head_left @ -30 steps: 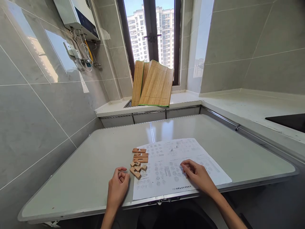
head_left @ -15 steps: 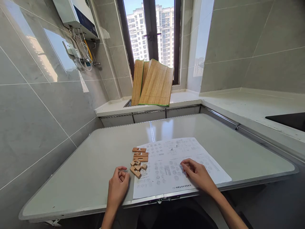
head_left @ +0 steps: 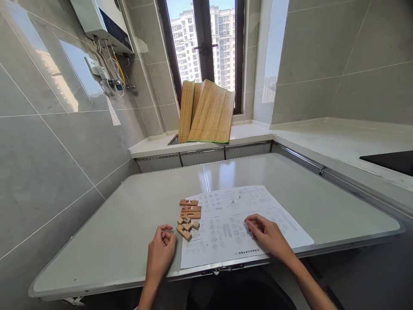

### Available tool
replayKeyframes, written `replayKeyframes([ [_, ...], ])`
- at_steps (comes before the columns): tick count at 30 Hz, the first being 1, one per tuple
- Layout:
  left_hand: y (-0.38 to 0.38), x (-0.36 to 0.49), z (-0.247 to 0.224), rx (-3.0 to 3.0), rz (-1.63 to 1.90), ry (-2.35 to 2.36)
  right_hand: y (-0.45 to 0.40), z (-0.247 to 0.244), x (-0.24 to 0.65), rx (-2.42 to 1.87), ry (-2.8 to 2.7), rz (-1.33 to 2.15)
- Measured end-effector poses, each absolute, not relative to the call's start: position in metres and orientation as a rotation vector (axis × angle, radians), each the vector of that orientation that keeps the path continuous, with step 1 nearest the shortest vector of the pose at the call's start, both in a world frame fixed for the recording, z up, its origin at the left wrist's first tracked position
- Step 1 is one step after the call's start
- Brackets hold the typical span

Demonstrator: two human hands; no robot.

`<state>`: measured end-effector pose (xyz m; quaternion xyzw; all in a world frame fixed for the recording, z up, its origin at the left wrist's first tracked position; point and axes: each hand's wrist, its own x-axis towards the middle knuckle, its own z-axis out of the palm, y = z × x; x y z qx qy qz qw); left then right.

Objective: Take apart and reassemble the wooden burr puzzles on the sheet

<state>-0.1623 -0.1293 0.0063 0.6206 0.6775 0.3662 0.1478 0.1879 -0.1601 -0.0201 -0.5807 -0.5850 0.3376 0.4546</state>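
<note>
My left hand point(head_left: 161, 249) rests on the table just left of the wooden pieces. Its fingers are loosely curled in, and nothing shows in them. My right hand point(head_left: 265, 232) lies on the right part of a large printed sheet point(head_left: 226, 249), fingers bent together, with no object visible in its grasp. Several small light wooden puzzle pieces point(head_left: 185, 229) form a loose heap on the sheet's left edge. Behind that heap lie three flat, darker wooden puzzle bars with cut-outs, the notched bar point(head_left: 189, 202) farthest away. The sheet carries rows of small diagrams, too small to read.
The pale folding table point(head_left: 112, 241) has a seam and a front metal latch point(head_left: 217, 272). Past it, a white counter point(head_left: 322, 137) runs along the back and right. A folded bamboo mat point(head_left: 213, 114) leans at the window; a water heater point(head_left: 103, 26) hangs at left.
</note>
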Motion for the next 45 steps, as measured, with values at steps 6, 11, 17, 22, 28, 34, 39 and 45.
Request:
replayKeyframes([
  [6,-0.122,-0.158,0.009,1.868,1.062,1.939,-0.158,-0.021,0.189,-1.403,-1.44,0.843],
  [11,-0.107,-0.14,0.021,2.08,1.053,1.893,-0.155,-0.025,0.189,-1.389,-1.431,0.868],
  [17,-0.081,-0.11,0.03,2.206,0.62,1.985,-0.155,-0.024,0.19,-1.367,-1.434,0.881],
  [22,-0.064,-0.082,0.038,2.278,0.19,2.116,-0.154,-0.023,0.189,-1.359,-1.437,0.87],
  [28,-0.05,-0.068,0.043,2.188,-0.086,2.273,-0.154,-0.025,0.189,-1.345,-1.43,0.855],
  [34,-0.045,-0.071,0.045,2.171,-0.169,2.245,-0.152,-0.023,0.188,-1.328,-1.421,0.882],
  [39,-0.048,-0.069,0.047,2.278,-0.172,2.212,-0.151,-0.024,0.188,-1.316,-1.432,0.884],
  [45,-0.05,-0.065,0.048,2.345,-0.181,2.181,-0.153,-0.022,0.188,-1.332,-1.421,0.88],
])
